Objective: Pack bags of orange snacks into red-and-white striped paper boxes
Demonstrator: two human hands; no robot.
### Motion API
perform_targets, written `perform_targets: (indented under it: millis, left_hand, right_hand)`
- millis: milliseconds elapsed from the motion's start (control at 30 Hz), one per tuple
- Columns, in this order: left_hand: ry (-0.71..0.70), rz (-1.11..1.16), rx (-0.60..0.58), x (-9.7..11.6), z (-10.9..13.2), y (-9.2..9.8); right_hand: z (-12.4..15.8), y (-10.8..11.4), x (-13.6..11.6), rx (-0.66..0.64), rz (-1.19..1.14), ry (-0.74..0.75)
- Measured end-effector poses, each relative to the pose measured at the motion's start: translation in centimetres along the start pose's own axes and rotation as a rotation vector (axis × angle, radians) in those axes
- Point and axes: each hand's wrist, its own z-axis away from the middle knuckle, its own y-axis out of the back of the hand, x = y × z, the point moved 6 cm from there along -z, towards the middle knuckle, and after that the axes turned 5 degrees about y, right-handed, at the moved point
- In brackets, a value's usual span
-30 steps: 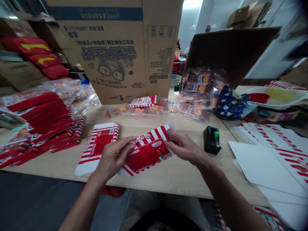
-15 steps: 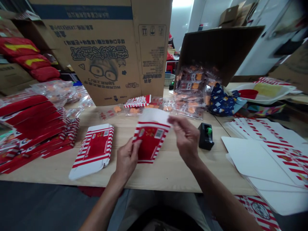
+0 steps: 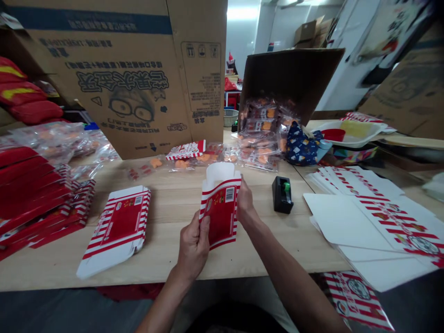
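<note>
Left hand (image 3: pixel 193 247), right hand (image 3: pixel 244 201) grip edges of a striped carton (image 3: pixel 220 217).

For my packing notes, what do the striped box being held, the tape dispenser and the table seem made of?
The striped box looks like printed paperboard, white inside, with crisp folds. The tape dispenser seems glossy black plastic, from its shine. The table looks like pale wood or veneer, showing grain.

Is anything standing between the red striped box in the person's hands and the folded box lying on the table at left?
Nothing visible stands there. The red striped box, held by the left hand and the right hand, has only the wooden table between it and the folded box.
</note>
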Motion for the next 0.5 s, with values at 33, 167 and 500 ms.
perform_targets:
  millis: [33,167,500]
  left_hand:
    - [-0.035,-0.025,-0.007,0.4,0.1,-0.2]
    - [-0.147,-0.134,0.008,1.3,1.0,-1.5]
    - [-0.006,-0.332,0.299,-4.9,-1.0,0.5]
  right_hand:
    - [-0.3,0.1,0.0,0.02,0.069,0.03]
    - [-1.9,0.6,0.2,0.141,0.262,0.155]
    - [-1.6,0.6,-0.3,0.137,0.31,0.207]
